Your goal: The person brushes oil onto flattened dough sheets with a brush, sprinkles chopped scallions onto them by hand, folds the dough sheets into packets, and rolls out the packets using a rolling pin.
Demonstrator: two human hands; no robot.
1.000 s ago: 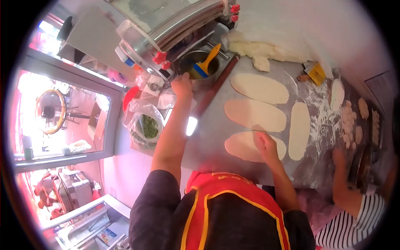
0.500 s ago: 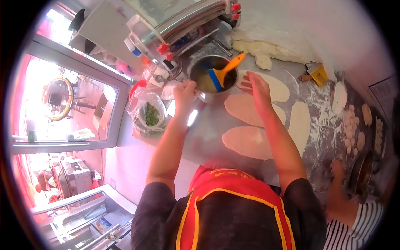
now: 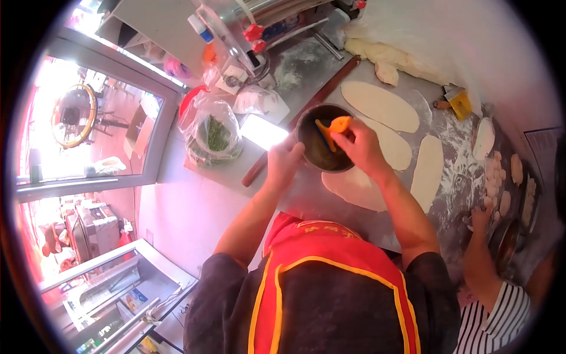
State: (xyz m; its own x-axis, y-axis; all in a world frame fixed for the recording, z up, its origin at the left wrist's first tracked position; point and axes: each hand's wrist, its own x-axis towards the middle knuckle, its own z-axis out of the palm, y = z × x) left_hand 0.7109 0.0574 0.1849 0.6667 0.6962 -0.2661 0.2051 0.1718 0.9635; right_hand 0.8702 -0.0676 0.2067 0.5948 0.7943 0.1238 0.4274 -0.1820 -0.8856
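My left hand [image 3: 285, 160] grips the left rim of a metal pot [image 3: 334, 164], which stands or hangs over the worktop; I cannot tell which. In my right hand [image 3: 364, 146] is the orange handle of a brush [image 3: 339, 125], its blue part down inside the pot. Dark liquid shows in the pot. Beneath and right of it lie flat dough pieces: one at the top [image 3: 380, 106], one upright at the right [image 3: 427, 172], one partly behind my right arm [image 3: 356, 189] and another partly covered by my right hand.
A rolling pin [image 3: 330, 85] lies diagonally behind the pot. At the left are a bag of chopped greens [image 3: 217, 134] and a roller machine [image 3: 227, 35]. A yellow scraper [image 3: 458, 105] lies right, near small dough pieces [image 3: 494, 174]. A co-worker's hand [image 3: 480, 219] is at the lower right.
The pot has come toward me over the worktop, held by my left hand. My right hand has left the dough area and taken hold of the brush handle.
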